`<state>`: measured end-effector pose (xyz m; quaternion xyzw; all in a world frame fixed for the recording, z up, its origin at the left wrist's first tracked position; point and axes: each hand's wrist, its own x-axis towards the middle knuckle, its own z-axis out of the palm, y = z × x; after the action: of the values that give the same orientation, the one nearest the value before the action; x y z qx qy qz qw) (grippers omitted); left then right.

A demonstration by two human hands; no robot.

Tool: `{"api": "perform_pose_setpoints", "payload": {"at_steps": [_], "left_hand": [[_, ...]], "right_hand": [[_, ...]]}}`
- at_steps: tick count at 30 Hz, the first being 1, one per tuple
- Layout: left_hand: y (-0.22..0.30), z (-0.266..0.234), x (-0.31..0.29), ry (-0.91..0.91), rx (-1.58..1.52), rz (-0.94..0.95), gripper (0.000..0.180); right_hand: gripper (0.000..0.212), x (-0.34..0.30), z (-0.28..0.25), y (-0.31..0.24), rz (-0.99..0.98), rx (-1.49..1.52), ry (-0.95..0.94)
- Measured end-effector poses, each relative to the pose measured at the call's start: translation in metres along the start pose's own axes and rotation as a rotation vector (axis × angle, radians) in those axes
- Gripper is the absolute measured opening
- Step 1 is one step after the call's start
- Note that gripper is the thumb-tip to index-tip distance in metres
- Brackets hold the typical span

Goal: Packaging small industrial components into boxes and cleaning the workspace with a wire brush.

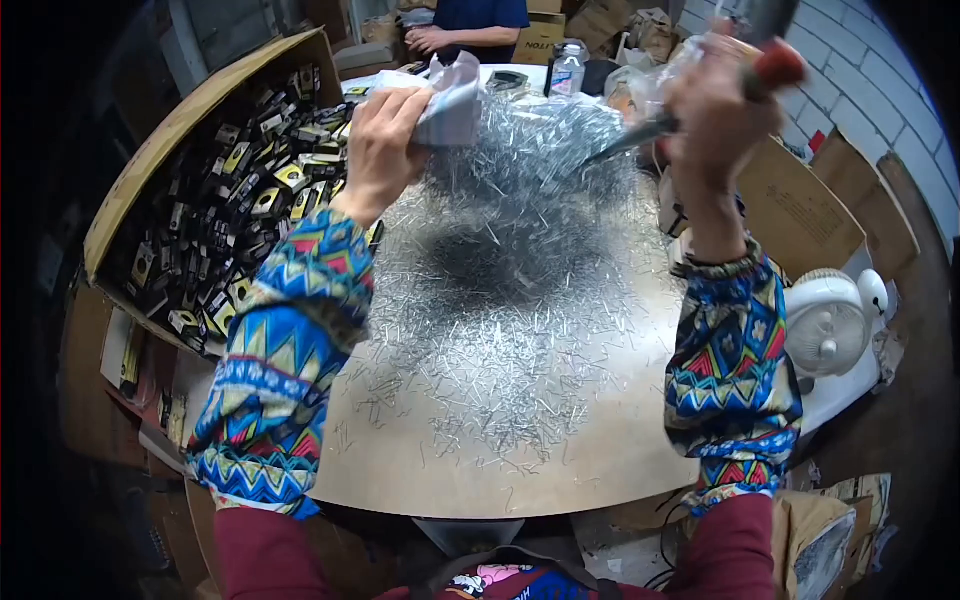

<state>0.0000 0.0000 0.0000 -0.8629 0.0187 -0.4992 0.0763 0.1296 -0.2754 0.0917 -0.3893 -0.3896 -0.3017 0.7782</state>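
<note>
My left hand (382,140), fingers closed, grips the gathered edge of a pale crumpled bag or wrap (452,105). Next to it, a large blurred mass of thin silvery wire pins (545,150) hangs over the table, casting a dark shadow; whether clear plastic encloses it I cannot tell. Raised at the upper right, my right hand (722,115) is closed around a motion-smeared tool with a grey pointed end (630,140) and a red part (778,66). Below, many loose wire pins (500,350) lie scattered over the pale tabletop (400,465).
On the left stands a big cardboard box (140,190) full of small black-and-yellow packets (265,200). At right are a white fan (828,322) and cardboard cartons (800,200). A clear bottle (567,72) stands at the far edge, near another person in dark blue (480,20).
</note>
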Motion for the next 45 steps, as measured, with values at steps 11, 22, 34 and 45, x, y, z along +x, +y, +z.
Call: {"api": "perform_pose_setpoints", "payload": {"at_steps": [11,22,34,45], "left_hand": [[-0.011,0.125,-0.102,-0.272,-0.697,-0.841,0.064],[-0.012,-0.089,-0.125,-1.035,-0.443,-0.778,0.074],[0.038,-0.138,-0.200,-1.002,-0.067,-0.564,0.062],[0.132,-0.212,-0.263,-0.174,-1.058,-1.671,0.022]], "right_hand": [[0.021,-0.083,-0.087,0.110,0.218,-0.100,0.203],[0.034,-0.151,-0.174,0.079,1.448,0.194,0.310],[0.028,-0.278,-0.047,-0.014,0.121,-0.655,-1.446],[0.035,-0.306,-0.028,-0.045,-0.070,-0.851,-1.346]]}}
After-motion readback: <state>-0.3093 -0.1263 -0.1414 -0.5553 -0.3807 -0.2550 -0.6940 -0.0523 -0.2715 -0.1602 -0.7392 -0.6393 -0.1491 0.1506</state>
